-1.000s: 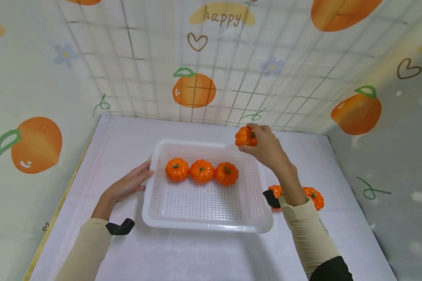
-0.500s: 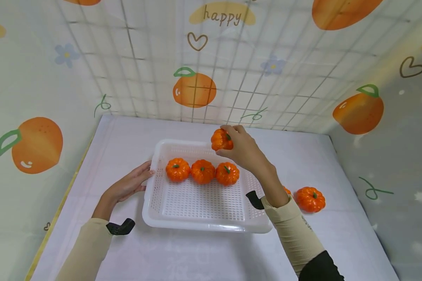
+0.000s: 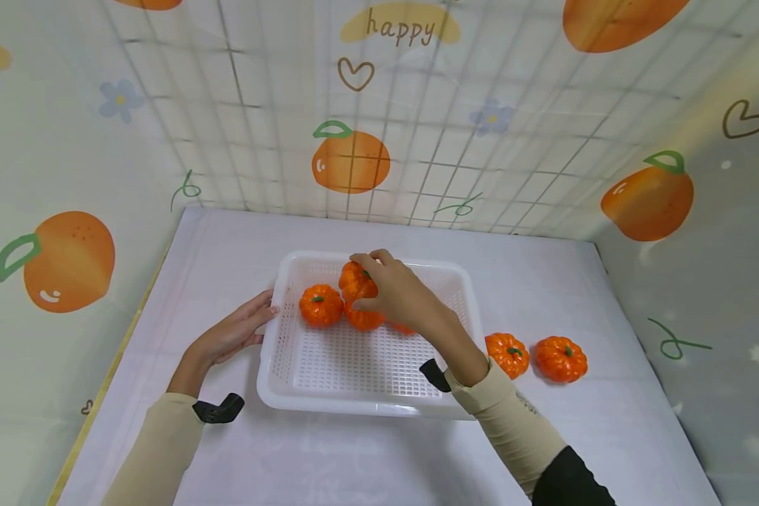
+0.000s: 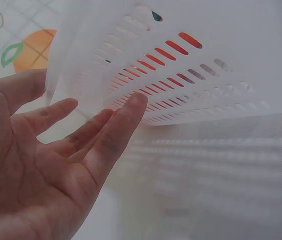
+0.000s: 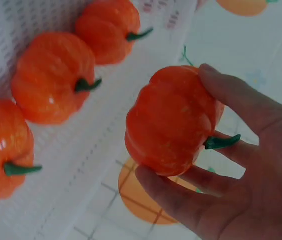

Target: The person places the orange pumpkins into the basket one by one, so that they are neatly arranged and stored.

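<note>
A white basket (image 3: 367,407) sits mid-frame. My left hand (image 3: 232,329) touches its left edge, fingers loosely extended; my right hand (image 3: 400,292), near centre, pinches an orange pumpkin (image 3: 354,281) over it. Three pumpkins (image 3: 320,306) sit inside, two more pumpkins (image 3: 561,360) lie at right.

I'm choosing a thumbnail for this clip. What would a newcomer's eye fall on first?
The eye would probably land on the bright orange pumpkin that the right hand holds over the white basket. Next come three matching pumpkins in a row inside that basket, and then two more pumpkins on the white tabletop, to its right.
</note>
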Available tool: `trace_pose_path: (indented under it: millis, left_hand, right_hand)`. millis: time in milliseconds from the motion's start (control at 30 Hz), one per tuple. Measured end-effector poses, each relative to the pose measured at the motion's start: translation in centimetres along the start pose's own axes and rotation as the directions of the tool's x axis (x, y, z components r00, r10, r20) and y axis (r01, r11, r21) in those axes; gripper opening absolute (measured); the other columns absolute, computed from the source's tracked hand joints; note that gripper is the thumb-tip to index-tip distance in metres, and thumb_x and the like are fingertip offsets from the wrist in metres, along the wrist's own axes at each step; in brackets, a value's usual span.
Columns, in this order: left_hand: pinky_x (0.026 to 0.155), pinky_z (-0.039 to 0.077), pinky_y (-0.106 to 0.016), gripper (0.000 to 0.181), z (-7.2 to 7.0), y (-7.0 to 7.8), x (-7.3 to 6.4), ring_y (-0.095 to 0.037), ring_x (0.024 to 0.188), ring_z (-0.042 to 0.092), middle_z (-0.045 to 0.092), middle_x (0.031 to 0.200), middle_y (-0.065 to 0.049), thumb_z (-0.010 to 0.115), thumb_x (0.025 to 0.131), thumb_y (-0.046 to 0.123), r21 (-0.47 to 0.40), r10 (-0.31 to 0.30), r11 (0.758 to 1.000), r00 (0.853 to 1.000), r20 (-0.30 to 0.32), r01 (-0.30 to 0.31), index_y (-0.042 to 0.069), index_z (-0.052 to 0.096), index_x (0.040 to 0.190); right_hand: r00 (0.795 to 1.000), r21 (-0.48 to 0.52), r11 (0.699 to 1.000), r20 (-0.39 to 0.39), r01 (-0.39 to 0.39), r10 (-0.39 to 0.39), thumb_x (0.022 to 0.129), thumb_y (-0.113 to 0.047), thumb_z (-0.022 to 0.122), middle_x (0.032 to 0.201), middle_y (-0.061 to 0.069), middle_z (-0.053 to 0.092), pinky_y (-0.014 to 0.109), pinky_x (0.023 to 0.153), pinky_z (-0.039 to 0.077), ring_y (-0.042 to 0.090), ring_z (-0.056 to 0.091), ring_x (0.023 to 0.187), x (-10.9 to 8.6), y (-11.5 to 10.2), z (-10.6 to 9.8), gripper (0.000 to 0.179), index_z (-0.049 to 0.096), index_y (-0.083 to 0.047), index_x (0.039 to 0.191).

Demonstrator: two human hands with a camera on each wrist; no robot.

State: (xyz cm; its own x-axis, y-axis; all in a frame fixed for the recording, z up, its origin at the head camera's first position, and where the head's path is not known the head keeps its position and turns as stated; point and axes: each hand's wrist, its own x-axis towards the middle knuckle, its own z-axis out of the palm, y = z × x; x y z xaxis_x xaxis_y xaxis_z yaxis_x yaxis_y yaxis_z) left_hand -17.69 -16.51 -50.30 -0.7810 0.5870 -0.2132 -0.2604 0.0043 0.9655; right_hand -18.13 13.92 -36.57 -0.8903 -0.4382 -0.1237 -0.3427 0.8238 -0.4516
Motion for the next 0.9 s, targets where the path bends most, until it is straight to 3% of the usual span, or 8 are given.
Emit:
trace_pose_path:
  millis: [367,600,767,900]
  left_hand:
    - [0.097,0.051,-0.051,0.063,-0.1,-0.1,0.0,-0.041,0.137,0.039,0.023,0.161,-0.012,0.048,0.106,0.031,0.0,-0.009,1.0,1.0,-0.003,0.009,0.021,0.017,0.16]
    - [0.096,0.051,-0.052,0.061,-0.1,0.0,0.1,-0.042,0.138,0.038,0.02,0.163,-0.01,0.045,0.108,0.029,0.008,0.005,1.0,1.0,0.003,-0.005,0.022,0.015,0.161]
    - [0.096,0.05,-0.052,0.063,-0.2,0.1,0.1,-0.042,0.139,0.037,0.018,0.163,-0.011,0.046,0.107,0.029,0.014,-0.003,1.0,1.0,-0.007,0.003,0.022,0.014,0.161]
    - [0.097,0.05,-0.052,0.062,-0.2,0.1,0.0,-0.041,0.14,0.037,0.018,0.164,-0.011,0.046,0.108,0.029,0.017,-0.008,1.0,1.0,-0.01,0.008,0.021,0.014,0.161]
  right_hand:
    - [0.983,-0.07,0.992,0.157,0.103,-0.091,0.085,-0.027,0.082,0.143,0.006,0.047,0.038,0.102,0.048,0.026,0.053,0.123,0.4,-1.1,3.4,0.082,0.037,-0.017,0.153]
    - [0.93,-0.041,0.976,0.314,0.212,-0.189,0.084,-0.03,0.082,0.145,0.003,0.046,0.031,0.099,0.049,0.017,0.057,0.112,0.6,-1.2,4.7,0.077,0.043,-0.015,0.15]
    - [0.894,-0.057,0.96,0.383,0.273,-0.232,0.084,-0.031,0.082,0.146,0.0,0.047,0.033,0.105,0.045,0.017,0.054,0.122,0.9,-1.4,5.7,0.075,0.046,-0.017,0.149]
    - [0.882,-0.096,0.946,0.402,0.309,-0.247,0.084,-0.032,0.082,0.147,-0.001,0.047,0.035,0.109,0.042,0.02,0.05,0.128,1.2,-1.4,6.6,0.077,0.046,-0.019,0.149]
